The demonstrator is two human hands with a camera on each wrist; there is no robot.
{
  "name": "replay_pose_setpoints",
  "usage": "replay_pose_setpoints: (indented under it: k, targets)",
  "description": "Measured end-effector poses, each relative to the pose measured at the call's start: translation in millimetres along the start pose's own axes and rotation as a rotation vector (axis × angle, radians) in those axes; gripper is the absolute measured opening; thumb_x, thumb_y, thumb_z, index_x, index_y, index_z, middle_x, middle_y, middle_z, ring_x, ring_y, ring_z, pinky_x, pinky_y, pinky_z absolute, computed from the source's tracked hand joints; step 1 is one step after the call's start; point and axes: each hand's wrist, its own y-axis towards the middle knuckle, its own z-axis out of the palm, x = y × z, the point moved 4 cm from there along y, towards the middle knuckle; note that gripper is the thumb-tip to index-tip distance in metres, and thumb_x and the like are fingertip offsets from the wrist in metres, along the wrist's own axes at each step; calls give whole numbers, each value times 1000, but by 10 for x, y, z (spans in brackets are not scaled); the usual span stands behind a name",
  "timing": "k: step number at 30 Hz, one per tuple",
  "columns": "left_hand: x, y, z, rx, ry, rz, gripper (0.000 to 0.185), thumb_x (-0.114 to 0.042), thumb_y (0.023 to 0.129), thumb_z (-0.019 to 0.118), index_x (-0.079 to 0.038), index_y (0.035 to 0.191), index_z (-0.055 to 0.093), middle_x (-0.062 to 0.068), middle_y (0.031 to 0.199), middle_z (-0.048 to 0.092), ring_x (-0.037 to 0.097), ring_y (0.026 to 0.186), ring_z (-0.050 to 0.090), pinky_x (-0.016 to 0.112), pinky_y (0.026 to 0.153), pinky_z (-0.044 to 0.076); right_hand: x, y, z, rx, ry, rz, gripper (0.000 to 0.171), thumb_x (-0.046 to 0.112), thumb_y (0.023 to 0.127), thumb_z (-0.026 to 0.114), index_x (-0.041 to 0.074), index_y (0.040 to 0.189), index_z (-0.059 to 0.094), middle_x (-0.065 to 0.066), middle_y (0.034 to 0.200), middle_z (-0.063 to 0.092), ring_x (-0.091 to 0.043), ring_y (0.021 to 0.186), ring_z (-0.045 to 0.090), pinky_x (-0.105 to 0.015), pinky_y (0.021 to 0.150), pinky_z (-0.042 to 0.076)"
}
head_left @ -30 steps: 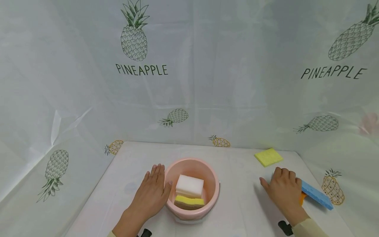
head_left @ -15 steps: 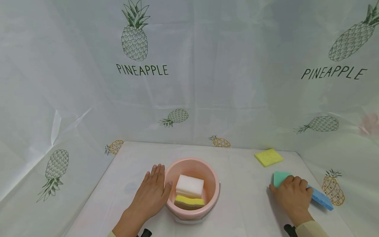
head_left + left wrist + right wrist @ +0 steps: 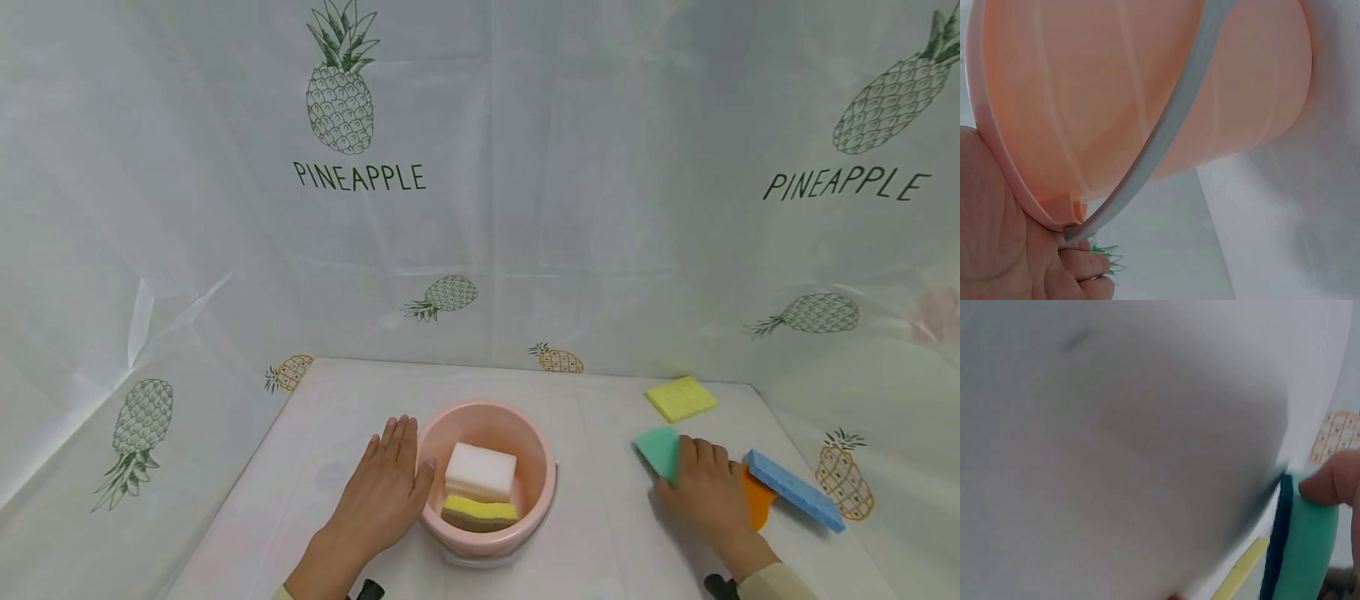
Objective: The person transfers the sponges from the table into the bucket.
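Observation:
My left hand (image 3: 386,496) lies along the left rim of a pink bucket (image 3: 543,492), its fingers straight. In the left wrist view the palm meets the rim beside the bucket's grey handle (image 3: 1166,125). Inside the bucket are a white sponge (image 3: 482,471) and a yellow sponge (image 3: 480,508) with a brown underside. My right hand (image 3: 708,492) grips a green sponge (image 3: 658,450) on the right of the table. In the right wrist view the thumb presses the green sponge's (image 3: 1310,550) soft face, and a dark scouring layer shows along its edge.
A blue sponge (image 3: 795,490) lies right of my right hand, overlapping an orange piece (image 3: 759,500) partly hidden by that hand. Farther back is a flat yellow sponge (image 3: 681,398). A pineapple-print sheet (image 3: 600,208) rises behind and beside the white table (image 3: 360,383).
My right hand first moves right onto the green sponge, then shifts back left with it, away from the blue sponge. The orange piece comes back into view. My left hand and the bucket stay put.

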Motion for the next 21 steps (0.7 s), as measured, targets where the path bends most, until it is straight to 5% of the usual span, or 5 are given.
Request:
replay_pose_setpoints:
  k: [8, 21]
  targets:
    - [-1, -1, -10, -12, -5, 1, 69, -39, 114, 42, 11, 160, 32, 29, 167, 32, 43, 160, 23, 61, 129, 22, 313, 11, 30, 80, 28, -187, 77, 19, 81, 83, -5, 146, 48, -26, 141, 56, -47, 128, 49, -68, 101, 41]
    - [-13, -3, -19, -13, -23, -1, 69, -39, 114, 43, 12, 159, 32, 29, 167, 33, 44, 159, 25, 62, 128, 22, 180, 78, 134, 111, 7, -110, 81, 53, 84, 82, -9, 132, 60, -26, 127, 64, -46, 116, 55, -65, 89, 44]
